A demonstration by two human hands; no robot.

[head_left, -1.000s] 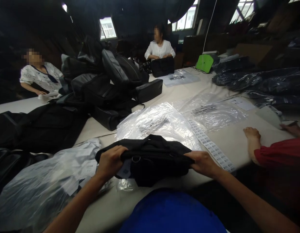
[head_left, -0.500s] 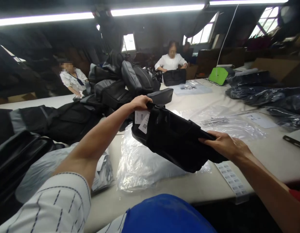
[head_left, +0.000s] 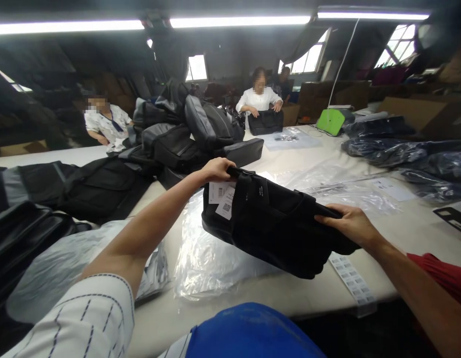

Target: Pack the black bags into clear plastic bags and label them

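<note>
A black bag [head_left: 275, 223] is held up over the table, tilted down toward the right. My left hand [head_left: 218, 170] is closed on its upper left corner. At the right end, my right hand [head_left: 345, 221] pinches the bag's edge, thumb on the near side. White paper tags [head_left: 226, 203] with printed codes hang at the bag's left end. Beneath the bag lies a stack of clear plastic bags [head_left: 200, 263]. A sheet of stickers [head_left: 352, 278] lies by the table's front edge, below my right hand.
Black and grey bags [head_left: 171, 141] are piled at the left. Plastic-wrapped dark items [head_left: 409, 149] lie at the right, near a green object [head_left: 330, 121]. Across the table a person [head_left: 259, 97] handles a black bag; another person [head_left: 107, 122] stands at the far left. Red cloth [head_left: 439, 273] shows at right.
The held bag has come slightly lower and nearer, with both my hands still on it. More red cloth shows at the right. The view has shifted slightly.
</note>
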